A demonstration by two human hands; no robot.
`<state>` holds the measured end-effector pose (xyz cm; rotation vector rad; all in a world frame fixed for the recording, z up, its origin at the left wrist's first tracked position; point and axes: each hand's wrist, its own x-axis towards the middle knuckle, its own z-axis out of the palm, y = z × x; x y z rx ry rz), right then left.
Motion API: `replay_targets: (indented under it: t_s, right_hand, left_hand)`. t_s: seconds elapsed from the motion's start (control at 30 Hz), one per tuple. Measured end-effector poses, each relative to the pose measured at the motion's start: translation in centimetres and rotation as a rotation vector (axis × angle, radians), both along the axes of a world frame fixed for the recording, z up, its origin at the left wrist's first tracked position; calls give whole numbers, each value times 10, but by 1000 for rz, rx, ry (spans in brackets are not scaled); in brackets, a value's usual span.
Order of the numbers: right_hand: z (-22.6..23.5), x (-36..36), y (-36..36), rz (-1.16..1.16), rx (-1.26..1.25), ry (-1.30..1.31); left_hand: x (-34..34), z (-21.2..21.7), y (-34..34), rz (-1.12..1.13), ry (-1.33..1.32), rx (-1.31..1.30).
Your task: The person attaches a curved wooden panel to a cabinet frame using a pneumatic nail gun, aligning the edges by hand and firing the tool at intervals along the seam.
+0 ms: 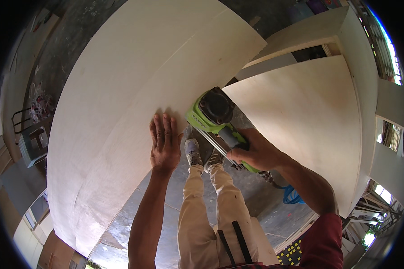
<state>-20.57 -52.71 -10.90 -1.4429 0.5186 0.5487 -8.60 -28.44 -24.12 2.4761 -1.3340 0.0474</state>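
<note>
One grey, ribbed crate stands at my far left; I can't make out what is in it, though a bundle in clear wrapping shows just beyond. Next comes the big pale board, running from near my left side up and away to the right. My left hand lies flat on it near its right-hand edge, palm down, fingers straight and nearly together, thumb a little out. Just right of that hand is the green-and-black nail gun, its head at the board's edge; whether it touches, I can't tell. Its long axis slants from the head, upper left, down to my right hand, which is wrapped around the handle. A blue hose coils below my right forearm. Farther right stands a box-like wooden frame; the inside of its dark opening is unreadable.
</note>
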Motion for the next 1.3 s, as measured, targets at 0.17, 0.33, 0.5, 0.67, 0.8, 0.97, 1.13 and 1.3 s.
replay_targets:
  t_s: [0.17, 0.33, 0.5, 0.67, 0.8, 0.97, 1.13, 1.3]
  right_hand:
    - [6, 2, 9, 0, 14, 17]
    - [4, 1, 16, 27, 26, 9]
    - [2, -1, 20, 6, 16, -20]
    - [0, -8, 23, 1, -36, -14]
    - [2, -41, 39, -125, -134, -2]
    - [-42, -121, 74, -143, -289, 67]
    - [-68, -181, 112, -125, -289, 192]
    - [-96, -213, 155, -145, -163, 234]
  left_hand:
    - [0, 2, -1, 2, -25, 21]
    - [1, 4, -1, -3, -28, 31]
    - [1, 4, -1, -12, -50, 47]
    - [0, 2, -4, 9, -28, -6]
    - [-2, 4, -6, 26, 35, -23]
    - [0, 14, -2, 53, 205, -101]
    - [-10, 20, 60, 182, 211, -85]
    - [-31, 18, 185, 331, 50, 150]
